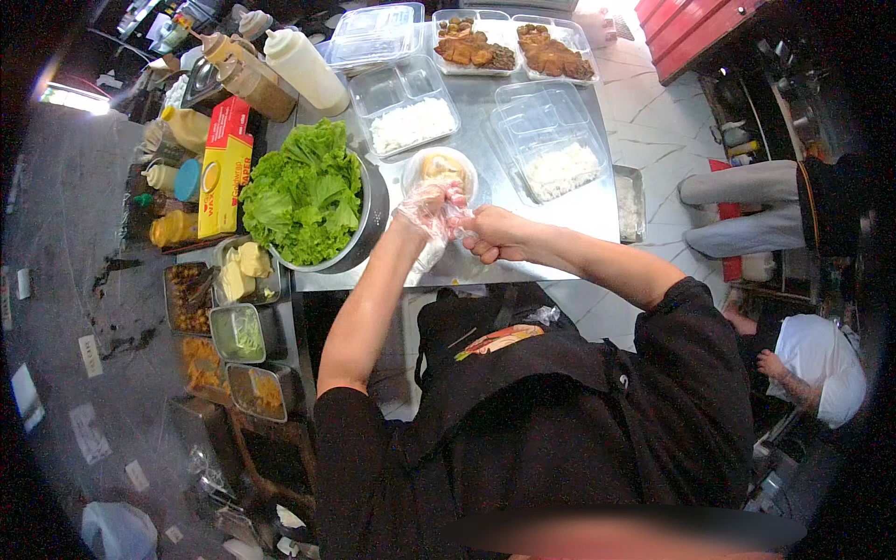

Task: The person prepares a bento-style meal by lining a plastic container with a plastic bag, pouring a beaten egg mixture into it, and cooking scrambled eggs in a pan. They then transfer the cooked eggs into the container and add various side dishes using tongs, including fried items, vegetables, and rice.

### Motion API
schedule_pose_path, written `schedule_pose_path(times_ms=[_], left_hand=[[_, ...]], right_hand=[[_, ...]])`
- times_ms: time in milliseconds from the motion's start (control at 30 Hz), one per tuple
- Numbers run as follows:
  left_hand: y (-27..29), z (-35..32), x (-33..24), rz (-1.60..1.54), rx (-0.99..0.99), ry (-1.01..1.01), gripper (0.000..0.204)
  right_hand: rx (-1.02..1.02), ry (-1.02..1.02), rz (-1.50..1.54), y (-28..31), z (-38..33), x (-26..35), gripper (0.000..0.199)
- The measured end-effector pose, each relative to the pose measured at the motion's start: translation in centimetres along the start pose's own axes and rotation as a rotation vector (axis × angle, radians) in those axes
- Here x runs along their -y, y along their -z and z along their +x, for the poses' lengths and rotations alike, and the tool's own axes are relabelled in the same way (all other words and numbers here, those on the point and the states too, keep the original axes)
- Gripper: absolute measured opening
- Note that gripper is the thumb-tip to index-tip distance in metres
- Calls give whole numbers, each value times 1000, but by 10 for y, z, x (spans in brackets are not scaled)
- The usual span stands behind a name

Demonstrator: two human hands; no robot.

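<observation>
Right at the front edge of the steel table (597, 210), the two hands meet. The left hand (431, 210) wears a thin clear plastic glove (422, 224), loose and crinkly. The right hand (493, 233) is bare and pinches the glove, fingers closed tight on the plastic. You cannot tell if the left fingers are curled or open inside the glove. Just behind the hands on the table sits a small white bowl (439, 170) with pale food in it. Left of that bowl is a big metal bowl (371, 219) full of green lettuce (303, 191). Further back on the table are clear trays with white rice (411, 124) and trays with brown fried pieces (474, 49). Off the left side of the table stand squeeze bottles (303, 67) and small tubs of toppings (238, 331)
</observation>
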State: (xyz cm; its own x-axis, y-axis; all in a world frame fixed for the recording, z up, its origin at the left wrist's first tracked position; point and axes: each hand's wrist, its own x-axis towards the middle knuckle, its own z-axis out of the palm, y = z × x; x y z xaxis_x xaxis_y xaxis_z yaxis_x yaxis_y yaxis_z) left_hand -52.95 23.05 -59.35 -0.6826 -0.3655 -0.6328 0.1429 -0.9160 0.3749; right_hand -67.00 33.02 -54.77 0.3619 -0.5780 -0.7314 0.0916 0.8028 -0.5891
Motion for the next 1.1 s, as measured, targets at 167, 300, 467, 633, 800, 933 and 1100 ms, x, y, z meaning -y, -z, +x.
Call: schedule_pose_path(times_ms=[167, 300, 467, 633, 800, 933, 1100], left_hand=[[5, -28, -20, 207, -15, -35, 6], [10, -35, -16, 430, -223, -174, 16], [-28, -63, -11, 1159, -568, -465, 26], [-32, -44, 16, 1748, -1009, -790, 15], [-17, -42, 6, 2264, -645, -1349, 16], [-26, -51, -17, 2614, -337, -1146, 9], [-12, -39, -32, 2366, -507, -820, 20]], right_hand=[[-114, 160, -440, 0, -6, -4, 39], [-98, 174, -401, 15, 0, 1, 39], [-36, 227, -345, 43, 34, 48, 36], [-262, 508, -1087, 45, 76, 97, 29], [-123, 587, -1401, 17, 105, 142, 12], [38, 684, -1508, 8, 116, 150, 17], [-140, 673, -1036, 11, 93, 124, 18]])
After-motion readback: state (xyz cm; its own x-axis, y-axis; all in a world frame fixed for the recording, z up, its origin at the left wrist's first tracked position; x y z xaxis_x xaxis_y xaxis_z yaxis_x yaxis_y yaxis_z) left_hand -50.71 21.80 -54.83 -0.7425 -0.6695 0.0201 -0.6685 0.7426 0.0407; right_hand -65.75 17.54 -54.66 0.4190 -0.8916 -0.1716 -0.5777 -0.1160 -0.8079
